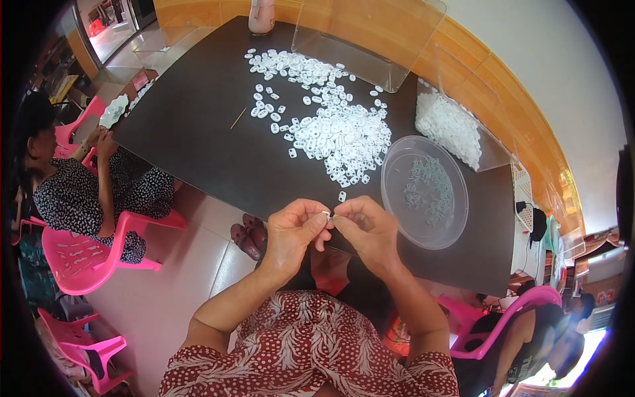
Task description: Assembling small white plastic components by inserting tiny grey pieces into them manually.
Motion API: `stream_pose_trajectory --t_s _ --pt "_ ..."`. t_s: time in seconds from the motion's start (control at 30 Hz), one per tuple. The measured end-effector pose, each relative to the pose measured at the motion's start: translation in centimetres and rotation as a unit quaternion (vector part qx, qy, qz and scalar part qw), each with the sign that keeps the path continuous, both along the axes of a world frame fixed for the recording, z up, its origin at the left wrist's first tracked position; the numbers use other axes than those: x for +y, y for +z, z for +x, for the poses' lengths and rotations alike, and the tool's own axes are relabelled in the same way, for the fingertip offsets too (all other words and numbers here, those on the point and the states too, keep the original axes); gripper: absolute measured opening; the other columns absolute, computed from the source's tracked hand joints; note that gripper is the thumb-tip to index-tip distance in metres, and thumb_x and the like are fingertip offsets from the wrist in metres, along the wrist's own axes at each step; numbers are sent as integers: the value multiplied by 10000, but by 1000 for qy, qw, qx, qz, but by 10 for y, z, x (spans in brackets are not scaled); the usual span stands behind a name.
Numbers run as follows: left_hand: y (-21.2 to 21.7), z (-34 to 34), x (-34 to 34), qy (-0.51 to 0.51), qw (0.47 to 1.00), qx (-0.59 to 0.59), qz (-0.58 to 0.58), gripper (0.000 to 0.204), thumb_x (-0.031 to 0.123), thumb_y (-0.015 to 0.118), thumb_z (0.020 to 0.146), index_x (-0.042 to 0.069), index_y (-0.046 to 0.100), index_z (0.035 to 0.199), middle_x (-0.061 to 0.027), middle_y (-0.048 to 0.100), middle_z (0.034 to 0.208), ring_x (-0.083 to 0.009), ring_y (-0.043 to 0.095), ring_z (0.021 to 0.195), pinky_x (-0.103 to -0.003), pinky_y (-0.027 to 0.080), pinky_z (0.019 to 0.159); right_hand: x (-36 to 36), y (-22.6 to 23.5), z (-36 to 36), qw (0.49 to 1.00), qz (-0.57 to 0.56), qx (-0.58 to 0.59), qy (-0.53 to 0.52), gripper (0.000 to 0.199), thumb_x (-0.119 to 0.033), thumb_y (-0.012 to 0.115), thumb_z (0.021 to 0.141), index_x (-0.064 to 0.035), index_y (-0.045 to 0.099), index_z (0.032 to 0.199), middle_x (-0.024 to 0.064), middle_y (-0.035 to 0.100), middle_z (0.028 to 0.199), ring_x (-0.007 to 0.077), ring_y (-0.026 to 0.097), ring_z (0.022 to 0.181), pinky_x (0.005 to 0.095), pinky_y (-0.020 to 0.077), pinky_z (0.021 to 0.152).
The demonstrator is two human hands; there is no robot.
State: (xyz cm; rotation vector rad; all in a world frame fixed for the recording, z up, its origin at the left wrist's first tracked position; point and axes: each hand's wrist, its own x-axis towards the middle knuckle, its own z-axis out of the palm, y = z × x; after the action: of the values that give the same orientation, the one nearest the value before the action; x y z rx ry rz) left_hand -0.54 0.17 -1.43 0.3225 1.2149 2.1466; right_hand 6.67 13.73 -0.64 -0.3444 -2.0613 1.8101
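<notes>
Both hands meet at the table's near edge, fingertips almost touching. A small white plastic piece (pixel 327 215) is pinched between the thumb and finger of my left hand (pixel 291 231). Right beside it, my right hand (pixel 368 233) has thumb and forefinger pressed together against the piece's side; whatever they grip is hidden. Just beyond the fingers lies a single white two-holed oval piece (pixel 342 196). Farther off spreads a large heap of the same white pieces (pixel 344 132). To the right, a round see-through tray (pixel 391 205) holds many tiny greyish translucent parts (pixel 430 188).
A see-through bin (pixel 493 159) of white pieces stands at the right, near a large see-through box (pixel 344 49). A thin stick (pixel 238 118) and a pinkish bottle (pixel 262 18) are on the dark table (pixel 192 99). People sit on pink chairs (pixel 86 258) at both sides.
</notes>
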Motion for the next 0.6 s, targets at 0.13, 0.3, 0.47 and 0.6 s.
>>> stream_pose_trajectory --t_s 0.13,0.3,0.47,0.6 --pt "-1 0 -1 0 1000 4 9 114 56 562 900 -47 578 947 -86 624 808 -102 568 639 -210 467 527 1 5 2 998 44 -36 33 122 44 588 851 28 567 970 65 623 885 111 619 815 231 489 723" --pt "-2 0 -1 8 1000 -4 8 112 56 563 899 -47 579 943 -84 623 808 -99 568 641 -208 467 525 1 3 2 998 50 -37 33 127 50 589 849 28 567 972 66 620 892 109 615 812 233 490 730" --pt "-3 0 -3 9 1000 1 9 114 59 566 899 -44 584 946 -80 624 808 -97 569 642 -205 466 525 0 2 0 997 61 -26 40 126 52 590 848 29 569 969 65 620 886 109 611 814 235 488 735" --pt "-4 0 -3 9 1000 0 12 113 58 564 900 -41 585 949 -80 625 811 -97 570 644 -205 466 525 -1 2 0 998 44 -28 40 121 52 590 848 29 572 965 63 619 883 107 609 816 234 486 733"
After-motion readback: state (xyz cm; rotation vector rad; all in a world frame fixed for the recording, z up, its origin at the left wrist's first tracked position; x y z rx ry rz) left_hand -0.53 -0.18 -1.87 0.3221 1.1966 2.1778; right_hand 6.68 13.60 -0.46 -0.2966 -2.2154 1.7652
